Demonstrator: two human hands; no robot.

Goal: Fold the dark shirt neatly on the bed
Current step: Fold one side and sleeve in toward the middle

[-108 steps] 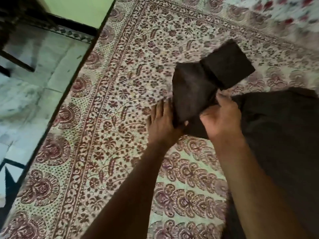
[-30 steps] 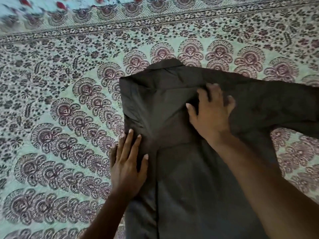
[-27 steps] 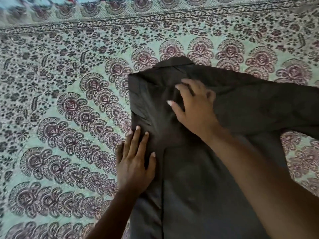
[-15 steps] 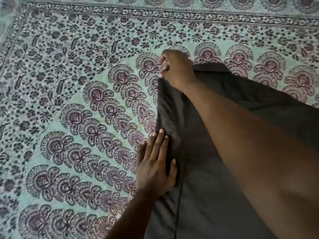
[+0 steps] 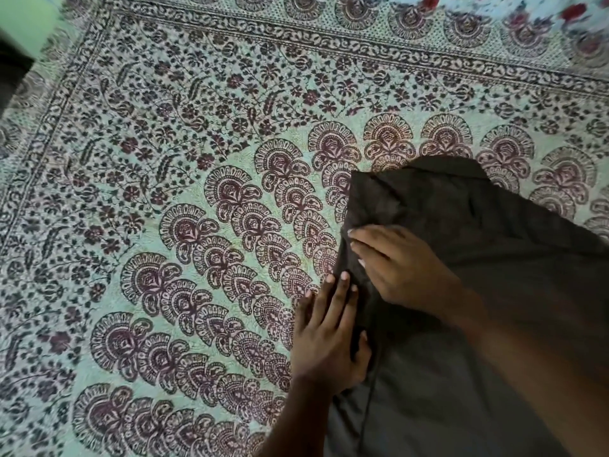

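The dark shirt [image 5: 461, 225] lies spread on the bed at the right of the head view, its collar end toward the top and its left side folded inward. My left hand [image 5: 329, 334] rests flat on the shirt's left folded edge, fingers together and stretched out. My right hand [image 5: 398, 265] lies palm down on the cloth just above and to the right of it, fingers pointing left at the fold. Neither hand grips the cloth. My right forearm hides the shirt's lower right part.
The bed is covered by a pale green sheet [image 5: 164, 192] printed with maroon fans and flowers, with a patterned border along the top and left. A floral cloth [image 5: 543, 11] shows at the top right corner. The bed's left edge [image 5: 19, 61] is at the upper left.
My right hand has come back from the shirt's top left corner down to the folded edge near my left hand. The left hand has stayed on the fold.
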